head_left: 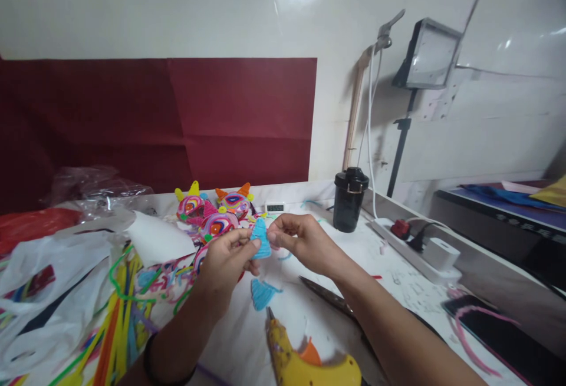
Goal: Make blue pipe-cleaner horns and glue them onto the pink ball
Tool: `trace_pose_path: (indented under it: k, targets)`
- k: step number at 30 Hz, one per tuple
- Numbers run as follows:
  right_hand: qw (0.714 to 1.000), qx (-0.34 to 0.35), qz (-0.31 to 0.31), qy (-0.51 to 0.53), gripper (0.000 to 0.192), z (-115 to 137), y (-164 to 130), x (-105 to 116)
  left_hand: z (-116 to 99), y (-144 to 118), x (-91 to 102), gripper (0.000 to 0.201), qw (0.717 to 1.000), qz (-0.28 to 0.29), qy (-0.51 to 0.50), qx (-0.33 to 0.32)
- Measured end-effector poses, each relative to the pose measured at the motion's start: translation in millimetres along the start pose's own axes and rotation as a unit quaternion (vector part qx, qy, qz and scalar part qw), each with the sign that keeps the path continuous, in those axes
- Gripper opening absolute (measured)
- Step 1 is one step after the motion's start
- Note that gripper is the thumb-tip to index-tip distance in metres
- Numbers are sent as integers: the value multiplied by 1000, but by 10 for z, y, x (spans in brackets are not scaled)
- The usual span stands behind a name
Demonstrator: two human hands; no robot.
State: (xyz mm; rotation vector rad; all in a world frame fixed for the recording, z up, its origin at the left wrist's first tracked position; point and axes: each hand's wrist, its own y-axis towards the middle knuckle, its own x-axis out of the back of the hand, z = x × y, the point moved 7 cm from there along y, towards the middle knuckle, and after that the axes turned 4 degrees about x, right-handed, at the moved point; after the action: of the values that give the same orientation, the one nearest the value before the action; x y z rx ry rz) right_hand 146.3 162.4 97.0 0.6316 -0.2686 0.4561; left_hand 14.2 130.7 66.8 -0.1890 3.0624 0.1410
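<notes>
While raised above the middle of the white desk (398, 274), left hand (227, 259) and right hand (300, 241) both pinching one small light-blue cone coiled from fuzzy pipe cleaner (260, 237). Left thumb and fingertips closed on the cone's lower left edge; right fingertips closed on its upper right side, near the tip. Cone upright, point up, clear of the desk surface.

Directly below, lying flat on the desk: a second light-blue coiled pipe-cleaner cone (262, 293), tipped on its side, apart from both hands. Just in front of it, toward the near edge: a yellow hot-glue gun with an orange trigger (305, 362), nozzle aimed at the lying cone. Beside the right forearm: a pair of dark metal scissors (325, 294), partly hidden under the arm.

Behind the hands, toward the far edge: a cluster of bright coiled pipe-cleaner faces with yellow and orange horns (214, 212), and a small white digital clock (275, 207). Along the left edge: a loose heap of coloured pipe-cleaner stems (119, 315) and crumpled white plastic bags (53, 274). Toward the far right: a black lidded cup (350, 198), a white power strip with plugs (420, 250), and near the right corner a curved pink pipe cleaner on a black slab (481, 330).
</notes>
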Motion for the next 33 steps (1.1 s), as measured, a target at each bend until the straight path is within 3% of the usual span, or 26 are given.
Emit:
trace_pose_path:
  k: [6,16,23,33]
  targets:
    - [999,-14,-11,33,14,-93,4,1,28,-15,-27,21,998,25,-49,26]
    - [987,-63,9,149,35,-60,11,-34,9,-21,-27,27,996,25,-80,28]
    - [982,-59,18,178,38,-83,4,-92,19,-9,-18,23,997,18,-64,25]
    - [965,-28,41,256,31,-85,16,-135,8,-48,-98,21,990,97,-94,36]
